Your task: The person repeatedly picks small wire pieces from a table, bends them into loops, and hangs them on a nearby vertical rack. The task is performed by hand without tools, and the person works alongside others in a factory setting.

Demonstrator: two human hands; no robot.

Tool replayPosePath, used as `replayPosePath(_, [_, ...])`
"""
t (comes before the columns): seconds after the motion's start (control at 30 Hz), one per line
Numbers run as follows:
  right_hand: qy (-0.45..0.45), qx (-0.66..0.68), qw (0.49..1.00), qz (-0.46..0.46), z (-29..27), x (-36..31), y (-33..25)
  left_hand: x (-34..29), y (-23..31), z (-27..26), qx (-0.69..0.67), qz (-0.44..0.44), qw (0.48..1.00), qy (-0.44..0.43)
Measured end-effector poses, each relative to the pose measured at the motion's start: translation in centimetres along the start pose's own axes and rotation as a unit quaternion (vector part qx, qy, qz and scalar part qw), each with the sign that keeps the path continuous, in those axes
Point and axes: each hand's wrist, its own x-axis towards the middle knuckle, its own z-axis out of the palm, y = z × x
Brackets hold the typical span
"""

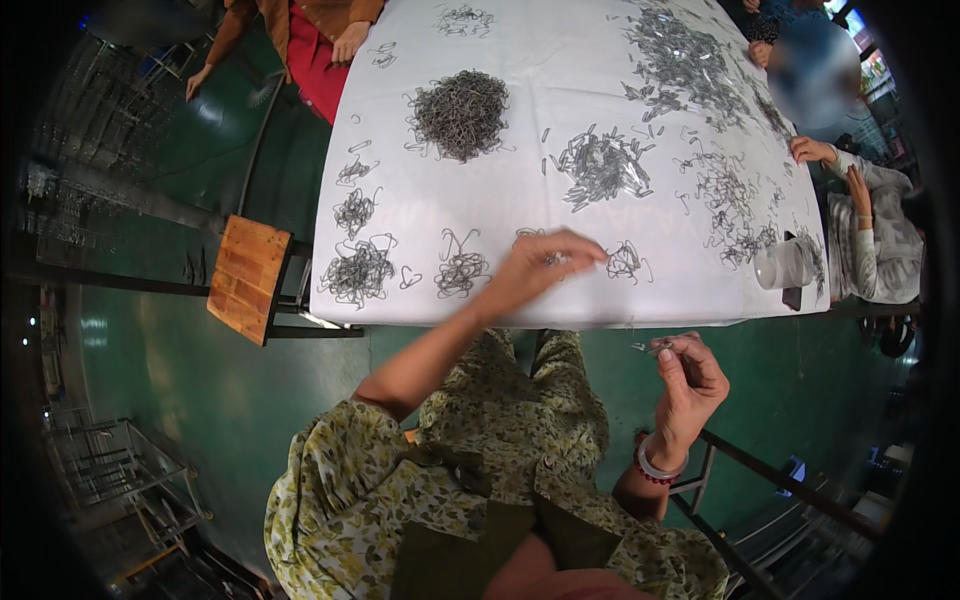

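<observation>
As seen from the head, over the near side of the white bench point(420, 205): the left hand point(548, 262), a bit blurry. Cannot tell there whether pinched together or spread apart. Just beside its fingertips, to the right: a little pile of bent wires point(624, 263). Just left of the same hand: a small heap of wire hooks point(462, 274). More to the left: one heart-like wire point(411, 277), then a fuller heap of wires point(356, 273).

Farther out, past the left hand: a big dark heap point(460, 114) of bent wires and, more to the right, shiny thin pieces point(603, 168).

Lower down, to the right of the left hand and off the near edge: the right hand point(692, 378), pinched on small metal pieces point(652, 348). Around its wrist: a pale bangle point(662, 472). Past it, up and right: a clear cup point(784, 265). Well left of the left hand: a wooden stool point(250, 280).
</observation>
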Motion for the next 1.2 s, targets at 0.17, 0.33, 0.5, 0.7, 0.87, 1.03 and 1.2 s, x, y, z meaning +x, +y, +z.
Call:
replayPosePath(0.17, [0.019, -0.003, 1.000, 0.014, -0.7, 0.0, -0.6, 8.7, -4.0, -10.5, 0.338, -0.027, 0.937, 0.088])
replayPosePath(0.33, [0.047, -0.016, 0.999, 0.015, -1.9, -0.4, -1.4, 11.6, -9.9, -14.7, 0.712, 0.034, 0.702, 0.002])
replayPosePath(0.5, [0.032, 0.004, 0.999, 0.021, -3.5, -0.4, -1.4, 10.6, -9.1, -14.4, 0.683, 0.009, 0.730, 0.008])
replayPosePath(0.7, [0.065, -0.008, 0.996, 0.055, -3.6, -1.4, -0.7, 7.6, -7.0, -7.7, 0.312, -0.079, 0.942, 0.091])
replayPosePath(0.87, [0.117, -0.044, 0.989, 0.084, -2.7, -2.2, 1.8, 1.9, -3.1, 2.5, -0.058, -0.152, 0.987, -0.016])
replayPosePath(1.03, [0.138, -0.034, 0.984, 0.112, -2.3, -3.0, 3.8, -2.8, 1.3, 8.8, -0.145, -0.170, 0.970, -0.096])
replayPosePath(1.2, [0.141, -0.044, 0.985, 0.093, -1.4, -2.9, 3.6, -2.9, 0.4, 9.2, -0.004, -0.056, 0.994, -0.093])
